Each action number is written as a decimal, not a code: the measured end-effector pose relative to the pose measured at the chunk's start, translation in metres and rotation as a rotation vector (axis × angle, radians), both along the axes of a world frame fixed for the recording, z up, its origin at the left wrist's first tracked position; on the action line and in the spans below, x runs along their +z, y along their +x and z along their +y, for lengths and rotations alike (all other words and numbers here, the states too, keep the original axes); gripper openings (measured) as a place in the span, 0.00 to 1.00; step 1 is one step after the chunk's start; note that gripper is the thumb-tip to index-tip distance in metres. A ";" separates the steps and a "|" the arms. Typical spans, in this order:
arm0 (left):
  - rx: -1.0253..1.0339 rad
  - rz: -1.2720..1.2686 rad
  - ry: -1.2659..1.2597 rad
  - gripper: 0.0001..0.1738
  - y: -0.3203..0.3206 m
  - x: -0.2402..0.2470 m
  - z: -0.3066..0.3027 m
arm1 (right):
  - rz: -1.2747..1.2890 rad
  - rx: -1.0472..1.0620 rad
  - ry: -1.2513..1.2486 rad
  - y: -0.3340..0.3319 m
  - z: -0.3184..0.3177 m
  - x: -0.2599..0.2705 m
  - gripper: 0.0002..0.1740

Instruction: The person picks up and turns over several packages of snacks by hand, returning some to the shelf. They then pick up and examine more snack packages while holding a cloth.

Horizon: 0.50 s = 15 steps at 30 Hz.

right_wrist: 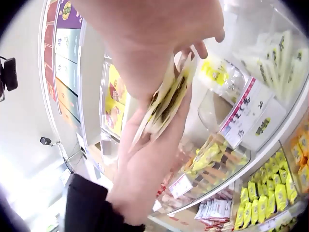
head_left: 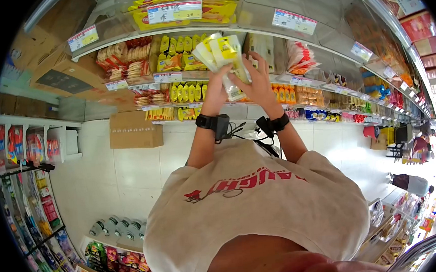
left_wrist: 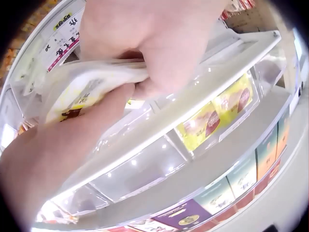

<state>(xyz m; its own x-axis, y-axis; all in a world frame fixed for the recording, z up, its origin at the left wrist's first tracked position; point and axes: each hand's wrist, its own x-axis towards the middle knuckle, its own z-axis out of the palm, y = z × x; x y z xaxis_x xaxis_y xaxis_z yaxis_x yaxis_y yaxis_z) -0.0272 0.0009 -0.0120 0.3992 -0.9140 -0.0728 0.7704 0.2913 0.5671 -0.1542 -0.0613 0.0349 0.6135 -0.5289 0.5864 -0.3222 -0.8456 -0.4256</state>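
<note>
Several flat white-and-yellow snack packets [head_left: 228,54] are fanned out between the two hands, in front of the shelves. My left hand [head_left: 216,91] grips them from the left and below, with its thumb across the packets. My right hand [head_left: 258,82] holds their right side, thumb on the front and fingers bent around the edge. In the right wrist view the packets [right_wrist: 166,104] appear edge-on between the right hand [right_wrist: 149,43] above and the left hand [right_wrist: 149,164] below. In the left wrist view, part of the packets [left_wrist: 91,89] is hidden under the left hand [left_wrist: 145,38].
Clear bins hold similar pale packets [right_wrist: 275,63], yellow snack packs [head_left: 185,93] and red-and-white packs [head_left: 301,57]. Price tags [head_left: 175,11] line the shelf edges. A cardboard box [head_left: 135,130] stands on the floor to the left. Another person [head_left: 411,183] is far right.
</note>
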 end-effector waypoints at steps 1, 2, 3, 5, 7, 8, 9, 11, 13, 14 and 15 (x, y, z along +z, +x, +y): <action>-0.046 0.002 -0.015 0.25 0.000 0.002 0.003 | 0.005 0.026 0.043 0.000 -0.001 0.000 0.34; -0.062 0.032 0.008 0.25 0.000 0.003 0.004 | 0.011 0.047 0.088 -0.001 -0.001 0.001 0.34; -0.081 0.064 0.030 0.25 -0.003 0.004 0.003 | 0.064 0.040 0.092 -0.002 -0.001 0.004 0.36; -0.063 0.094 0.065 0.22 -0.009 0.014 0.004 | 0.001 0.100 0.124 -0.002 -0.008 -0.002 0.40; -0.058 0.029 0.026 0.21 -0.010 0.023 0.004 | -0.123 0.236 0.382 -0.003 -0.002 -0.005 0.43; -0.048 -0.004 0.010 0.20 -0.009 0.024 0.005 | -0.200 0.238 0.578 -0.007 -0.001 -0.013 0.42; 0.006 -0.040 0.030 0.19 -0.009 0.026 0.005 | -0.279 0.241 0.770 -0.008 0.000 -0.018 0.41; 0.087 -0.130 0.050 0.20 -0.010 0.032 0.009 | -0.343 0.065 1.220 -0.014 -0.005 -0.022 0.35; 0.123 -0.221 0.050 0.21 -0.012 0.033 0.009 | -0.351 0.224 1.456 -0.025 -0.016 -0.039 0.35; 0.118 -0.269 0.040 0.22 -0.012 0.031 0.007 | -0.359 0.305 1.572 -0.029 -0.020 -0.050 0.34; 0.110 -0.316 0.029 0.23 -0.013 0.028 0.005 | -0.417 0.272 1.720 -0.028 -0.018 -0.046 0.33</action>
<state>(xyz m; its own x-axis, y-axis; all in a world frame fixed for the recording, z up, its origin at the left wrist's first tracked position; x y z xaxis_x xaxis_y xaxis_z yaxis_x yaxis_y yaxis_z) -0.0407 0.0054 0.0155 0.5026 -0.8634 0.0448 0.5195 0.3430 0.7826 -0.1825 -0.0789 -0.0110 0.7491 -0.5712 -0.3356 0.0854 0.5856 -0.8061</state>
